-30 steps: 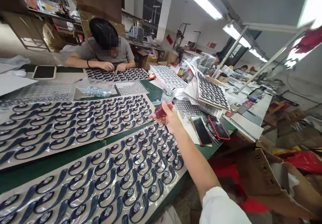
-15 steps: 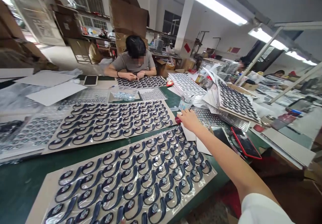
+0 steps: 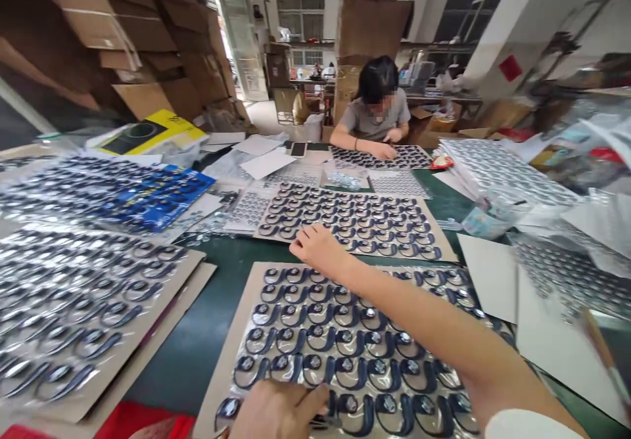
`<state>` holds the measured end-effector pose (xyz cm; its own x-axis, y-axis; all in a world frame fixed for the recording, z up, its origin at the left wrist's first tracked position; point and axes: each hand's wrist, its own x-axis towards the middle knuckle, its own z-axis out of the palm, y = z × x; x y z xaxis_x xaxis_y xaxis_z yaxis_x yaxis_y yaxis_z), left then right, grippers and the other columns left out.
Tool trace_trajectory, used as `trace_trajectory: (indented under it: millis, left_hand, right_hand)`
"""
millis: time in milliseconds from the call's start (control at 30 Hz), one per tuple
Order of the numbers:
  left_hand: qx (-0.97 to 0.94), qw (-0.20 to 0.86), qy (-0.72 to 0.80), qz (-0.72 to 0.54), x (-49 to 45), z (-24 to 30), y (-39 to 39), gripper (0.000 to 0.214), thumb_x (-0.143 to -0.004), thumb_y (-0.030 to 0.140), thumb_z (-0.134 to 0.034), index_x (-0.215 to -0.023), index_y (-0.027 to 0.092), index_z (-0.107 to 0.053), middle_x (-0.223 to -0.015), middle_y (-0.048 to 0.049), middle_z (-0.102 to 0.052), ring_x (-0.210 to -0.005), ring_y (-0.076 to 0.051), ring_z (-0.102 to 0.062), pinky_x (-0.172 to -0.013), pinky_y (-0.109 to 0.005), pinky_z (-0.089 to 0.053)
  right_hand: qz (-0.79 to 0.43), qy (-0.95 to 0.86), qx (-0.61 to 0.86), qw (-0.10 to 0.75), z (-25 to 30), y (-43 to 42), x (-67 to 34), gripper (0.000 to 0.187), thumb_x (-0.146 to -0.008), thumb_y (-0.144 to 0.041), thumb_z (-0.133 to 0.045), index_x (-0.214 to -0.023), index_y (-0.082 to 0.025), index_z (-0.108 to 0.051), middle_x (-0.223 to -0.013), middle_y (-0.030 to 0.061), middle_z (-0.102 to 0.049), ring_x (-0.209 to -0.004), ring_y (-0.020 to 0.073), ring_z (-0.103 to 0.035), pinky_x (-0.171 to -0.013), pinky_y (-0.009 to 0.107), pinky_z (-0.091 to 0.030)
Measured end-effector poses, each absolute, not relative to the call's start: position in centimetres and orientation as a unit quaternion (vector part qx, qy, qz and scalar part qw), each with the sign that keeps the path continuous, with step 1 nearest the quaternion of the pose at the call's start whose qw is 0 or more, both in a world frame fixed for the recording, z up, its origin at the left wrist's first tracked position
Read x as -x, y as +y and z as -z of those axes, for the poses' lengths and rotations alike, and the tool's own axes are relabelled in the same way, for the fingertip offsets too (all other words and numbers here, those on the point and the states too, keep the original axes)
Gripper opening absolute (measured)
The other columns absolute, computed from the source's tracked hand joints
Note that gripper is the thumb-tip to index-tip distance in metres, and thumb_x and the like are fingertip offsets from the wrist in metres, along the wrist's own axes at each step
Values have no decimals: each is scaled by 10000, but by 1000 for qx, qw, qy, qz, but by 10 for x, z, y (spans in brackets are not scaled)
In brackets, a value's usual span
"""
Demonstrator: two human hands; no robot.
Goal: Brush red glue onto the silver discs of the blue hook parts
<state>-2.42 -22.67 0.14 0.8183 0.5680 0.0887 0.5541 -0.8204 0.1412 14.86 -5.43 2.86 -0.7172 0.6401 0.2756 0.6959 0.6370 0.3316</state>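
Note:
My right hand [image 3: 317,249] reaches across the near cardboard sheet [image 3: 231,337], which carries rows of dark ear-hook pieces under clear film. Its fingers are curled down over the sheet's far left edge, on the green table [image 3: 217,261]. My left hand [image 3: 279,411] shows at the bottom edge, fingers lying flat on the sheet's near edge. A second sheet of the same pieces [image 3: 444,252] lies just beyond my right hand.
More filled sheets [image 3: 73,307] cover the left side, with a blue pack [image 3: 148,196] behind them. White paper [image 3: 486,275] and shiny trays lie to the right. A seated co-worker [image 3: 377,107] works on a sheet across the table. Cardboard boxes stand at the back left.
My view swung left. My right hand let go of the red bottle on the right and moved left to the near sheet's far edge. My left hand came into view.

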Motion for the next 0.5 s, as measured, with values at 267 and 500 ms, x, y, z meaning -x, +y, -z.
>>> trace_trajectory:
  millis: [267,500]
  left_hand:
    - [-935,60,341,-80,35,3,-241,333,-689,79,-450,-960,243,-551,-553,36,-619,-403,-159,-579,-373,-222,-375]
    - [-916,98,372,-119,60,-5,-234,386,-701,36,-385,-1019,207,-518,-599,17,-606,-464,-144,-579,-439,-225,-403]
  right_hand:
    - [237,-931,257,100,-24,-46,-82,260,-840,-56,-424,-1020,-110,-605,-1115,119,-600,-1150,246,-445,-1048,436,-239]
    - [140,-881,439,106,-28,-66,-185,412,-863,-282,-473,-1264,-202,-423,-1284,89,-492,-1222,243,-389,-1043,445,-253]
